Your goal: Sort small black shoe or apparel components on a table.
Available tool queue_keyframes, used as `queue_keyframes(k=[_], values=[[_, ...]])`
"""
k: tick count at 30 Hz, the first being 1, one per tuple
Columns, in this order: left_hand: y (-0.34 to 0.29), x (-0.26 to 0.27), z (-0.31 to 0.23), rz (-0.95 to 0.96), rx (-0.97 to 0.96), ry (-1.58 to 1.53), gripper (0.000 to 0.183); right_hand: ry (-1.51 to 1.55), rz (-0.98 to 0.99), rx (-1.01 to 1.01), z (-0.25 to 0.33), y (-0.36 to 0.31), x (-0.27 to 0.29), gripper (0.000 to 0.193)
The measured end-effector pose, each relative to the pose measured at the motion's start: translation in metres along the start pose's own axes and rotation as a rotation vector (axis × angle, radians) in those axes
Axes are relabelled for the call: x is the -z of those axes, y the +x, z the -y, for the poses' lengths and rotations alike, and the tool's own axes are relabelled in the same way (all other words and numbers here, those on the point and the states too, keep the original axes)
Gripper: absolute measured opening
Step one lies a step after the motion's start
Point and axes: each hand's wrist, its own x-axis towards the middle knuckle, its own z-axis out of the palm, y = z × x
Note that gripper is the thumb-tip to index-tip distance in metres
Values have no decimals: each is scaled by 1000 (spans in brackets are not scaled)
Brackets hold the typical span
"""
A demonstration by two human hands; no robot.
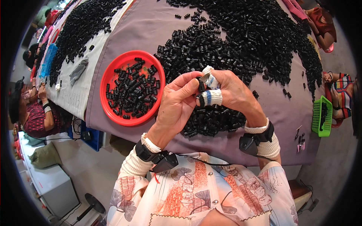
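My left hand [171, 107] pinches a small black plastic part [201, 86] between thumb and fingers, above the front of a large heap of like parts [196, 49]. My right hand [235, 90] meets it from the other side, its thumb and forefinger wrapped in white and blue-striped cloth covers. Between those covered fingers shows a small metal blade [205, 77], its edge against the black part. Most of the blade is hidden by the fingers. Left of my hands, a round red tray [104, 94] holds many of the same black parts.
The table has a mauve cloth [124, 34]. A green basket [321, 116] stands at the right edge, near small loose items [300, 141]. Far left are a pale cloth with another black heap [85, 26], a blue basket [49, 60] and a seated person [41, 116]. Others sit at right.
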Motion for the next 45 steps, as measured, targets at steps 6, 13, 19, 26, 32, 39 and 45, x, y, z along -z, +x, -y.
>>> queue_keyframes(k=[6, 13, 19, 26, 32, 39, 45], values=[[1, -2, 1, -29, 2, 5, 20, -46, 6, 13, -1, 1, 2, 36], [0, -1, 2, -10, -6, 42, 18, -49, 0, 11, -2, -2, 0, 37], [-1, -4, 1, -10, -36, 71, 18, -22, -12, 22, -1, -2, 1, 34], [-1, -2, 2, 0, -35, 54, 19, -25, 0, -19, 2, -2, 2, 35], [-1, -1, 2, -5, -27, 50, 18, -25, 0, -14, 0, -2, 1, 36], [-1, 0, 4, -29, -74, 125, 19, -58, -12, 4, 0, -3, -2, 35], [0, -1, 3, 6, -38, 57, 19, 45, -8, 3, -1, -3, 1, 33]])
